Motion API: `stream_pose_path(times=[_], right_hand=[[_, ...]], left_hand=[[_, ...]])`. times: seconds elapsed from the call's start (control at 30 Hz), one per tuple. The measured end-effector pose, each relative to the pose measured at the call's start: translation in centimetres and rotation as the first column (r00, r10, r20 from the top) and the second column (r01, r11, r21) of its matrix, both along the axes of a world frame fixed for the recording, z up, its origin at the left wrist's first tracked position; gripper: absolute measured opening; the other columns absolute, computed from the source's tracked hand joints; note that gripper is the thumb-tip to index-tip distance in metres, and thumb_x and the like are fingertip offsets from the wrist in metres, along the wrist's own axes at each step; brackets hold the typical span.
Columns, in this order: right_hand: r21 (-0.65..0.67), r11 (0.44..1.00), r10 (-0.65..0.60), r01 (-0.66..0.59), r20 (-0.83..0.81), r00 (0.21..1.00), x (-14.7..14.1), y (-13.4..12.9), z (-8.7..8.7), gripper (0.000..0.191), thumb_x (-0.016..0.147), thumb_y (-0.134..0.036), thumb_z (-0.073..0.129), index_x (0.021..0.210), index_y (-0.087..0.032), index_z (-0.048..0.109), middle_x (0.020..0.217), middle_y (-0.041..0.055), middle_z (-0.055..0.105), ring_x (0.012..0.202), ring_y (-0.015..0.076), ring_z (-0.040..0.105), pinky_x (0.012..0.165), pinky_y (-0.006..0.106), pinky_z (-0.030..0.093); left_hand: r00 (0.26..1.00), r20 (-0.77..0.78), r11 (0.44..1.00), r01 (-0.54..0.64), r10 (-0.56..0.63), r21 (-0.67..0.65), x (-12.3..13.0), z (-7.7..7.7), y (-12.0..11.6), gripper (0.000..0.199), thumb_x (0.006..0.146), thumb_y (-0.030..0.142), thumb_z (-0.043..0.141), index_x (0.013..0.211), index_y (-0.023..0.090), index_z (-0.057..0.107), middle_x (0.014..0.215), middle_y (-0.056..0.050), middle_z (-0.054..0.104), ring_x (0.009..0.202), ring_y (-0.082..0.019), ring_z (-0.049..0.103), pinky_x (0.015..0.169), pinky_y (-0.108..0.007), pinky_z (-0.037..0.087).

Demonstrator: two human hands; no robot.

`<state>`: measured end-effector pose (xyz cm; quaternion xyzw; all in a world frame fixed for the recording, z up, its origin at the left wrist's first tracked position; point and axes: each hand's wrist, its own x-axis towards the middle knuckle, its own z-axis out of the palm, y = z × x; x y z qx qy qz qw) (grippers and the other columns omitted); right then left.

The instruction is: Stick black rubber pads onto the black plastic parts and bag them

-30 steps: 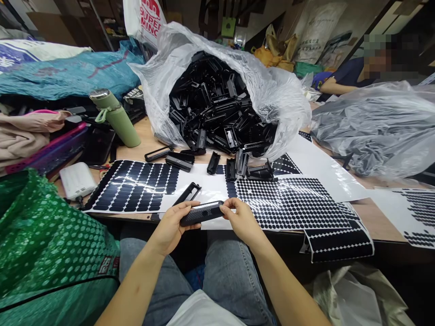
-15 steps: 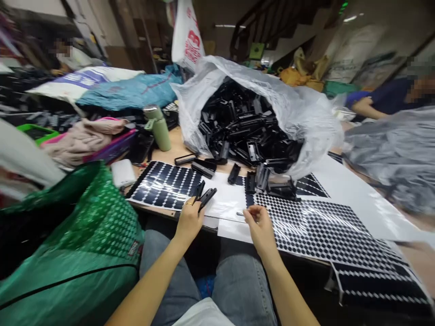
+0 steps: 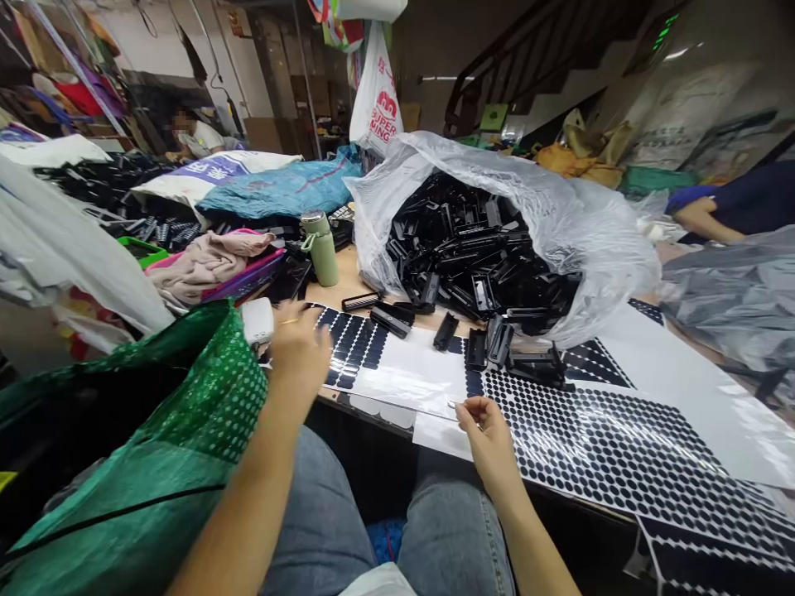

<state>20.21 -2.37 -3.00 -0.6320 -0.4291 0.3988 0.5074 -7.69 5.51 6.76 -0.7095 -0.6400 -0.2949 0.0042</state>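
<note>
My left hand [image 3: 296,352], smeared by motion, is over the table's left edge beside a white box-like object [image 3: 257,319] and the green woven bag [image 3: 239,389]. Its fingers look spread, with nothing visible in them. My right hand [image 3: 490,430] rests by the front edge, thumb and finger pinched on a small metal-tipped tool [image 3: 453,404]; the rest of the tool is hidden. Just left of it lies a bare white part of a sticker sheet [image 3: 403,368]. Beyond are loose black plastic casings [image 3: 445,332] and a sheet of black round stickers [image 3: 596,430].
A large clear plastic bag [image 3: 596,240] spills black casings across the table's back. A green bottle [image 3: 321,252] stands to its left, near a purple basket [image 3: 248,273] with a cloth. Another person's arm [image 3: 708,219] is at the far right.
My left hand has moved left from the sheet to the green bag, and the black casings it held are out of sight. My right hand keeps its pinch. The view has shifted left.
</note>
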Motion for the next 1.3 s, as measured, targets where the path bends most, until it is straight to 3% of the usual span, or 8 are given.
stream_pose_path(times=[0.2,0.4,0.63,0.77,0.87,0.97,1.13,1.3], right_hand=[[-0.019,0.999,-0.047,0.048,0.049,0.998,2.9,-1.4,0.1,0.027,0.072,-0.044,0.058,0.082,-0.020,0.050,0.077,0.0029,0.055,0.072,0.0176,0.054,0.068,0.033,0.046],[-0.052,0.995,-0.074,0.088,0.229,0.971,4.4,-0.8,0.8,0.022,0.077,-0.043,0.050,0.079,-0.020,0.050,0.077,0.0027,0.056,0.072,0.0175,0.053,0.069,0.032,0.042],[-0.085,0.993,-0.005,0.079,0.655,0.755,1.4,2.8,-0.8,0.007,0.073,-0.026,0.053,0.075,-0.019,0.054,0.082,0.0097,0.056,0.081,0.0248,0.052,0.072,0.036,0.039],[-0.102,0.987,-0.021,0.125,0.686,0.728,0.5,2.8,-1.4,0.004,0.073,-0.020,0.051,0.071,-0.020,0.053,0.080,0.0108,0.055,0.081,0.0258,0.051,0.069,0.036,0.038],[-0.118,0.988,0.007,0.101,0.684,0.729,0.5,2.3,-1.4,0.010,0.077,-0.020,0.045,0.070,-0.021,0.053,0.080,0.0110,0.055,0.081,0.0258,0.052,0.069,0.036,0.037],[-0.065,0.991,-0.039,0.120,0.704,0.709,0.4,1.9,-1.6,0.005,0.075,-0.023,0.049,0.072,-0.021,0.053,0.079,0.0102,0.054,0.080,0.0250,0.052,0.069,0.036,0.038],[-0.091,0.986,-0.042,0.143,0.689,0.723,-0.1,1.7,-1.1,0.007,0.073,-0.021,0.051,0.066,-0.021,0.050,0.074,0.0090,0.054,0.076,0.0236,0.051,0.067,0.035,0.039],[-0.101,0.995,0.042,0.002,0.423,0.905,0.1,0.9,2.2,0.015,0.079,-0.031,0.045,0.070,-0.020,0.051,0.075,0.0057,0.056,0.071,0.0189,0.051,0.067,0.033,0.040]], left_hand=[[0.899,-0.251,0.904,0.265,-0.357,-0.337,7.4,-4.5,13.3,0.063,0.061,-0.002,0.047,0.121,0.019,0.044,0.136,-0.015,0.035,0.128,-0.031,0.021,0.097,-0.057,0.016],[0.866,-0.231,0.858,0.337,-0.444,-0.389,7.1,-5.8,16.9,0.057,0.052,0.014,0.062,0.108,0.011,0.052,0.109,-0.017,0.054,0.107,-0.032,0.045,0.091,-0.043,0.032],[0.888,0.091,0.825,0.453,-0.451,-0.337,8.3,-5.3,10.8,0.056,0.065,0.029,0.061,0.116,0.016,0.044,0.103,-0.010,0.058,0.089,-0.025,0.057,0.075,-0.034,0.044],[0.760,0.583,0.662,0.597,-0.287,-0.453,9.1,-5.2,5.4,0.075,0.061,0.037,0.067,0.126,0.020,0.035,0.091,-0.007,0.061,0.060,-0.017,0.059,0.054,-0.029,0.047],[0.639,0.747,0.573,0.688,-0.186,-0.445,9.3,-5.4,2.8,0.068,0.060,0.036,0.069,0.121,0.019,0.045,0.090,-0.007,0.063,0.068,-0.019,0.061,0.056,-0.029,0.048],[0.616,0.761,0.606,0.690,-0.204,-0.397,8.9,-5.9,1.7,0.059,0.057,0.033,0.070,0.112,0.019,0.055,0.105,-0.007,0.061,0.092,-0.024,0.057,0.073,-0.031,0.048],[0.723,0.673,0.721,0.550,-0.159,-0.421,8.0,-7.2,0.8,0.055,0.055,0.029,0.070,0.107,0.021,0.055,0.099,-0.005,0.061,0.085,-0.023,0.059,0.071,-0.033,0.048],[0.614,0.784,0.667,0.621,-0.088,-0.411,8.6,-7.6,-0.3,0.052,0.058,0.026,0.069,0.108,0.020,0.055,0.093,-0.005,0.062,0.070,-0.018,0.060,0.063,-0.032,0.050]])
